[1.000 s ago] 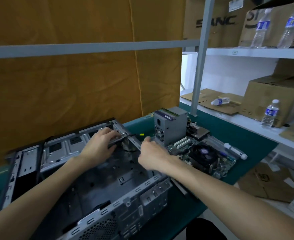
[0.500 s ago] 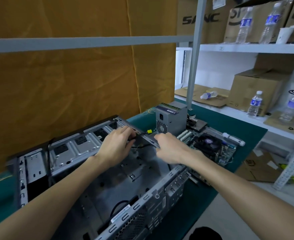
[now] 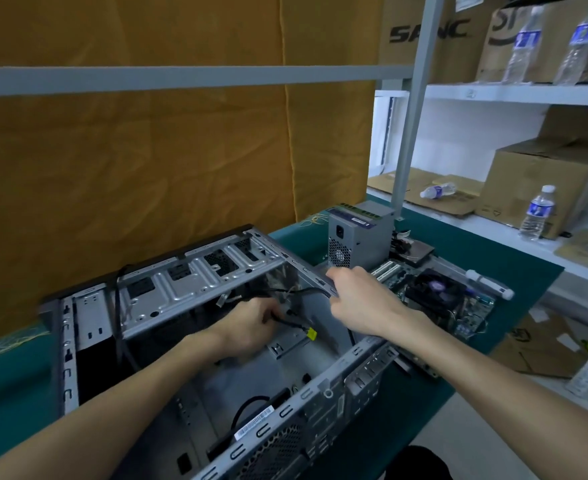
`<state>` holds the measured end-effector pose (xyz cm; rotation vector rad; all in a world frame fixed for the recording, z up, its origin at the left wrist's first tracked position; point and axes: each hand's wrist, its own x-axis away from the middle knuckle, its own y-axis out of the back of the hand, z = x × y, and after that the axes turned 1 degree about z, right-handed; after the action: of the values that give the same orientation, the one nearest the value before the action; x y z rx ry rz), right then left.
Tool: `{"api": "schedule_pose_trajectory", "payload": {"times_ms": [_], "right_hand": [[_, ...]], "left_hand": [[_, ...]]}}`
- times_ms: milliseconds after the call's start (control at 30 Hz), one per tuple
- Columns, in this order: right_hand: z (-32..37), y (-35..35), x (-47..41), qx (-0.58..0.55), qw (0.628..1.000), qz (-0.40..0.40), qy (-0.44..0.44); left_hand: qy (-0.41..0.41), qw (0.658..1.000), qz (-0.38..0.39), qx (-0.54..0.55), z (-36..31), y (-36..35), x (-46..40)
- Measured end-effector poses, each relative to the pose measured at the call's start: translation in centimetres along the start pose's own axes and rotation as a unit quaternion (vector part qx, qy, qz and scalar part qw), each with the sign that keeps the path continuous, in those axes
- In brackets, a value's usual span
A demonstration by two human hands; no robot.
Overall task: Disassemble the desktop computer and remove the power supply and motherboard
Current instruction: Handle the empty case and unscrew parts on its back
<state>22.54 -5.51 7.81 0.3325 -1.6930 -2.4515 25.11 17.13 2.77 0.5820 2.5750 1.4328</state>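
Power supply [image 3: 358, 237] and motherboard [image 3: 438, 299] already lay on the green surface [image 3: 424, 403] beside the gutted case [image 3: 195, 282]. Left hand [image 3: 251, 327] gripped a limp black cable [image 3: 290, 323] inside; right hand [image 3: 361, 299] clasped the stiff rim, likely sharp-edged.

case [image 3: 195, 289]: grey, open, gutted, on its side | power supply [image 3: 360, 239]: upright beside it | motherboard [image 3: 448, 299]: flat, right
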Motion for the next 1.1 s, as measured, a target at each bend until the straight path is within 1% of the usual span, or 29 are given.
{"api": "schedule_pose_trajectory", "payload": {"times_ms": [33,67,100,167,200,233,267,300,400,500,567,633,733,833,900,1000,1100], "right_hand": [[-0.1,0.0,0.1,0.002,1.000,0.000,0.000],[-0.1,0.0,0.3,0.004,1.000,0.001,0.000],[-0.2,0.0,0.5,0.005,1.000,0.002,0.000],[-0.2,0.0,0.8,0.007,1.000,-0.001,-0.002],[-0.2,0.1,0.9,0.008,1.000,-0.003,-0.004],[-0.2,0.2,1.0,0.008,1.000,-0.004,-0.007],[-0.1,0.2,1.1,0.006,1.000,-0.002,-0.010],[0.0,0.2,1.1,0.003,1.000,0.000,-0.012],[0.2,0.4,1.3,0.000,1.000,0.002,-0.011],[0.2,0.4,1.2,0.004,1.000,-0.003,-0.011],[0.2,0.4,1.1,0.012,1.000,-0.005,-0.012],[0.3,0.2,1.0,0.023,1.000,-0.010,-0.012],[0.2,0.1,0.9,0.026,1.000,-0.013,-0.010],[-0.1,0.0,0.6,0.011,1.000,-0.012,-0.016],[-0.1,0.0,0.6,0.005,1.000,-0.013,-0.019],[-0.2,0.0,0.6,-0.001,1.000,-0.014,-0.016],[-0.2,0.0,0.7,0.003,1.000,-0.017,-0.011]], "left_hand": [[0.036,0.997,-0.004,0.068,-0.1,-0.4,-0.3],[0.083,0.983,-0.019,0.162,-0.3,-0.8,-0.6],[0.139,0.951,-0.035,0.273,-0.6,-1.2,-1.0],[0.232,0.848,-0.022,0.477,-1.3,-1.4,-1.8],[0.256,0.800,-0.006,0.542,-1.6,-1.3,-2.2],[0.271,0.762,0.006,0.588,-1.7,-1.2,-2.6],[0.277,0.738,0.014,0.615,-1.9,-1.2,-2.8],[0.278,0.729,0.016,0.625,-1.9,-1.2,-3.1],[0.269,0.733,0.009,0.625,-2.2,-1.4,-3.9],[0.272,0.716,-0.010,0.643,-1.9,-1.6,-4.7],[0.270,0.710,-0.005,0.651,-1.9,-1.7,-4.9],[0.263,0.715,-0.009,0.648,-1.8,-2.0,-5.4],[0.260,0.726,-0.059,0.634,-1.8,-2.5,-6.0],[0.263,0.709,-0.096,0.647,-1.7,-3.0,-6.2],[0.255,0.709,-0.112,0.648,-1.5,-3.2,-6.2],[0.258,0.735,-0.131,0.614,-1.5,-3.4,-6.4],[0.266,0.766,-0.127,0.571,-1.1,-3.6,-6.5]]}}
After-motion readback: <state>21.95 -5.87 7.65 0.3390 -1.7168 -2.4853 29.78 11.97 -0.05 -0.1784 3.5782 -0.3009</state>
